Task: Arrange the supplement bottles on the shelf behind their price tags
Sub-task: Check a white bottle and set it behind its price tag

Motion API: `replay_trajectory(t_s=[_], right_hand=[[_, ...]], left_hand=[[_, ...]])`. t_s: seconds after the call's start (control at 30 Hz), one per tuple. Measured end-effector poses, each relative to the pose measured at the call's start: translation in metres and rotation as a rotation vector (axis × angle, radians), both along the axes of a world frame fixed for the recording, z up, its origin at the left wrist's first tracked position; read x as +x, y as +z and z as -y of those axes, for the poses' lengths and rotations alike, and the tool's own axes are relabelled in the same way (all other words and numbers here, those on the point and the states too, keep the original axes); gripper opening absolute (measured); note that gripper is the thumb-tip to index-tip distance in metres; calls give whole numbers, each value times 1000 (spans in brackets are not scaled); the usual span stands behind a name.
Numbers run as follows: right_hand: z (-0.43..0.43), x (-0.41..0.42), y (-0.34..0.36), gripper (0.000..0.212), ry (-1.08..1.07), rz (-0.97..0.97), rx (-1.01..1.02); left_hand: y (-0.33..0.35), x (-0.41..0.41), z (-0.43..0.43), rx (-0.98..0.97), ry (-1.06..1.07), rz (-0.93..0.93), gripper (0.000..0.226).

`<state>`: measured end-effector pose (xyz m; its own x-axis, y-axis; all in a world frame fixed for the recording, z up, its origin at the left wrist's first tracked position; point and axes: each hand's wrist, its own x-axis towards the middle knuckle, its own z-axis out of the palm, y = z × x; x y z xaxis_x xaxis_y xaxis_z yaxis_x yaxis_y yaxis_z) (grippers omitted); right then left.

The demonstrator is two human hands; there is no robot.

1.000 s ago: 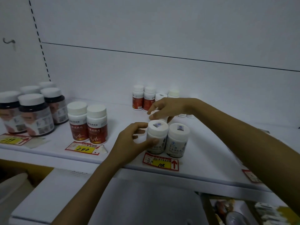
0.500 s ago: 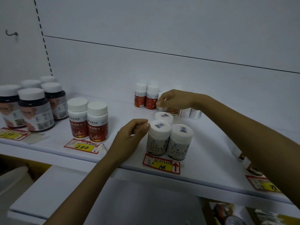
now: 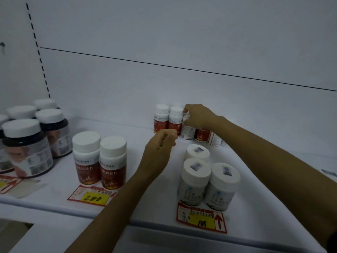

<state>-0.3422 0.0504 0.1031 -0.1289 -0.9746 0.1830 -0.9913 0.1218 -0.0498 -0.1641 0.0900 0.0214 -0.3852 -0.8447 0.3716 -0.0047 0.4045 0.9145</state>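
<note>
Three white supplement bottles (image 3: 196, 179) with stickered caps stand behind the "108" price tag (image 3: 201, 218). At the back wall stands a cluster of small bottles (image 3: 162, 118), red-labelled and white-labelled. My right hand (image 3: 198, 115) reaches to that cluster and grips the cap of a small white-labelled bottle (image 3: 187, 131). My left hand (image 3: 160, 150) hovers mid-shelf in front of the cluster, fingers loosely curled, holding nothing. Two red-labelled bottles (image 3: 99, 161) stand behind the "200" price tag (image 3: 93, 196).
Several dark jars (image 3: 27, 147) with white lids stand at the left, behind a partly visible price tag (image 3: 7, 183). The white shelf (image 3: 145, 218) has a rounded front edge. A white back panel rises behind the bottles. A small label (image 3: 328, 172) lies at the far right.
My right hand has moved back from the white bottles to the small bottle at the wall and closed on it. My left hand let go of the front white bottle and rose toward the cluster.
</note>
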Motion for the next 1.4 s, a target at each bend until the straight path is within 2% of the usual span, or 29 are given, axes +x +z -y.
replay_trajectory(t_s=[0.43,0.57,0.7,0.93,1.07,1.23,1.4], right_hand=[[21,2,-3,53,-83,-93,91],[12,2,2,49,-104,-56,118],[-13,9,16,50,-61,48,4],[-106,36,46,35,105,445,-354],[-159,48,43,26,211,751,-510],[-201,72,22,33,320,1049,-579],[-212,109,-2,40,399,1209,-481]], left_hand=[[-10,-6,8,-14,-43,-5,19],[-9,-2,7,-37,-14,-11,21],[-7,1,4,-86,63,16,27],[19,10,-14,-50,92,-95,27],[46,25,-65,-115,-52,-150,35],[38,40,-128,-81,4,-247,47],[26,64,-165,54,141,-328,53]])
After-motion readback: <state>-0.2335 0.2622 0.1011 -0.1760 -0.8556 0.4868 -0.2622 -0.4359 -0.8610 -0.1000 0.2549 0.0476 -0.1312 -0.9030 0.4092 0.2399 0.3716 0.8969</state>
